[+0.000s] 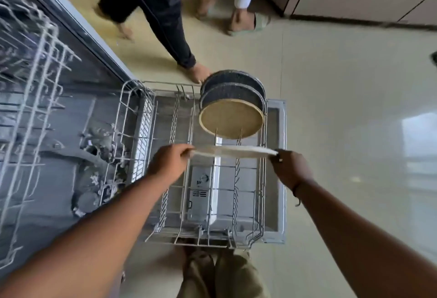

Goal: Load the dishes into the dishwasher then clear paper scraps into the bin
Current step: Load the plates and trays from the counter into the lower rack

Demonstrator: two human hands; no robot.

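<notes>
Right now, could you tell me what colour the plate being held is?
White plate, head view.

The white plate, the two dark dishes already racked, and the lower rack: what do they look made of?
White plate: likely glazed ceramic or melamine; thin, smooth, pale edge. Dark dishes: probably stoneware; speckled dark outside, matte tan unglazed-looking base. Lower rack: coated metal wire, light grey, thin bent rods.

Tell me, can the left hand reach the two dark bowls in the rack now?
Probably not yet: the left hand and right hand both hold the white plate, which lies between them and the dark bowls.
</notes>
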